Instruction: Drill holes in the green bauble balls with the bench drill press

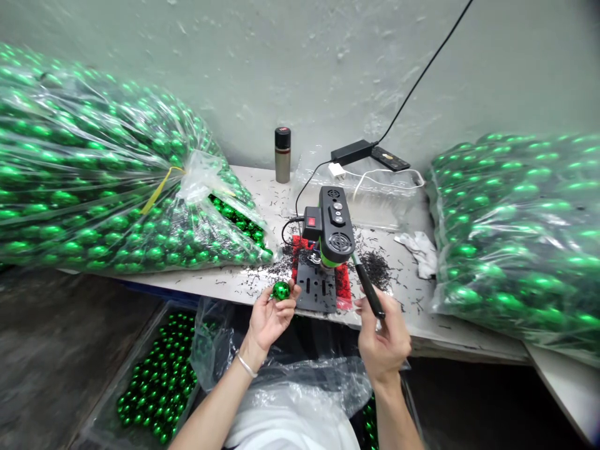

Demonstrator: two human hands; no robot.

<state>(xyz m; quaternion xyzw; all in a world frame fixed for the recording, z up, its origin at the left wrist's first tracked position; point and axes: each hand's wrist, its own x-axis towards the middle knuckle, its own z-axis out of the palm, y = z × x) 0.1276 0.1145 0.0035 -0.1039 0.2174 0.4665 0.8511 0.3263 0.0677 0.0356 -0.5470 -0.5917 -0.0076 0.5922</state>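
Note:
My left hand (272, 322) pinches a shiny green ball (281, 290) between its fingertips, just left of the machine's slotted black base plate (316, 294). My right hand (385, 334) is closed round a black handle (370, 290). A short metal shaft runs from that handle to the side of a small black machine (336, 219); the joint itself is partly hidden. This machine has round vents, buttons on top and a red switch (311, 221) on its left. Beneath it lies a red sheet (344, 284), strewn with small black shavings (375, 269).
Big clear bags of green balls, a left bag (107, 187) and a right bag (510, 237), flank the machine. Behind it are a bottle (282, 156), a power adapter (351, 152), cables and a phone-like object (390, 159). A bin of balls (159, 375) sits low left. White cloth (420, 251) lies right.

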